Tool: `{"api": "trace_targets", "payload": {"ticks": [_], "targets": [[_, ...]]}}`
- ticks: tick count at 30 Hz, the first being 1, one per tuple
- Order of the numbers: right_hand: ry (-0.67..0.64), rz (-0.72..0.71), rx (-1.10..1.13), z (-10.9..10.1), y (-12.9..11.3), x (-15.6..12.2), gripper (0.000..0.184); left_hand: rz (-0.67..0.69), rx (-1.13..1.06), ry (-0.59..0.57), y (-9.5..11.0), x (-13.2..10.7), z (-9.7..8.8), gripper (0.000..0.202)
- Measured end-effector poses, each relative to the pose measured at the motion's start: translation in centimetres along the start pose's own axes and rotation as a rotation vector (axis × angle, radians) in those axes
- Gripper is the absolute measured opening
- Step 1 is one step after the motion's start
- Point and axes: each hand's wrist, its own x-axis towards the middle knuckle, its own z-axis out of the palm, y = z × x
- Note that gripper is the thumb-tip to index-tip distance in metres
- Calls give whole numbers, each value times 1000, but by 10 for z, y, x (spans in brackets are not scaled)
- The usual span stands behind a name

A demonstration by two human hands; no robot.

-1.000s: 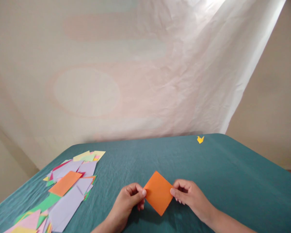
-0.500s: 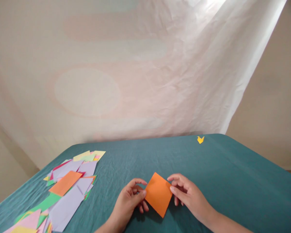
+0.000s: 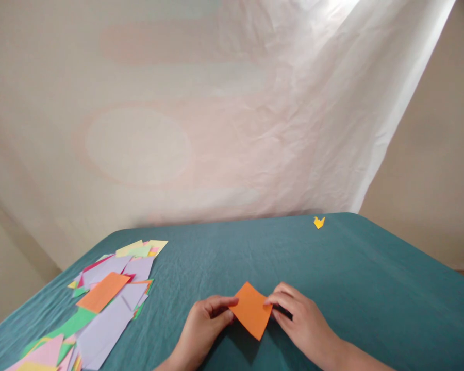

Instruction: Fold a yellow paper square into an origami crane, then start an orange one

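Note:
A square of orange paper [image 3: 251, 311] is held up between both hands, one corner pointing away from me and one toward me. My left hand [image 3: 211, 320] pinches its left corner between thumb and fingers. At the opposite corner, my right hand [image 3: 296, 312] grips the sheet, fingertips on top and thumb partly hidden behind. The paper bends slightly and casts a shadow on the cloth beneath it.
A green cloth [image 3: 201, 257] covers the table. To the left lies a loose pile of coloured paper [image 3: 108, 324]. A small folded yellow paper bird [image 3: 319, 222] rests near the far right edge. Behind hangs a pale sheet [image 3: 224, 129].
The fingers of both hands have closed on the paper's side corners. Its top corner has dropped a little toward me, and the sheet now bows slightly.

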Motion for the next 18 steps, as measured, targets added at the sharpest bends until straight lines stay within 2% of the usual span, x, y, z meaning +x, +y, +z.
{"api": "trace_targets", "payload": {"ticks": [5,9,14,18], "targets": [[7,-97,-150,-3,0,-5,11,277,405,39,4,-7,-3,18],[-73,-171,-240,-4,-2,-8,14,518,715,17,9,-16,-4,20],[-187,-222,-327,-7,-9,-9,11,568,891,-113,19,-25,4,16],[-233,-216,-324,-8,-12,-9,12,545,881,-127,20,-25,8,13]]}}
